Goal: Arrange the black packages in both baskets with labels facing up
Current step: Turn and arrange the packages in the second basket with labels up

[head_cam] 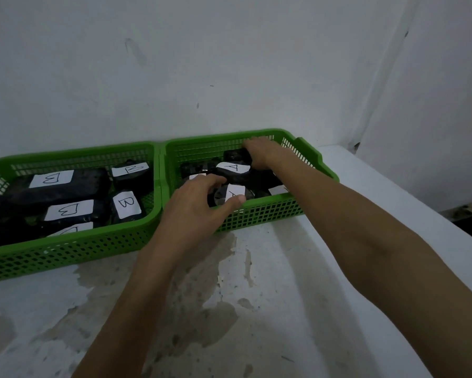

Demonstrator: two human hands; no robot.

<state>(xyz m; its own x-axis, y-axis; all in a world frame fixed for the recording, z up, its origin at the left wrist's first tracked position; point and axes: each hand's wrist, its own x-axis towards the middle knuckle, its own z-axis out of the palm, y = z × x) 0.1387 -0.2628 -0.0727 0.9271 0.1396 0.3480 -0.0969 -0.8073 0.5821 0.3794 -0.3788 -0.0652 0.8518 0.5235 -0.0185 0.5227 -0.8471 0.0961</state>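
Two green slotted baskets stand side by side against the wall. The left basket [74,249] holds several black packages with white "B" labels facing up, such as one [127,204] at its right end. The right basket [259,211] holds black packages with "A" labels, one [233,168] in the middle. My left hand [199,203] reaches over the front rim, fingers spread on the package with the label [234,191]. My right hand [262,154] grips a black package [236,155] at the back of the right basket; that package shows no label.
The baskets sit on a white, stained table [229,309] in a corner. A grey wall [174,77] rises directly behind them. The table's right edge [420,203] drops away to a dark floor area.
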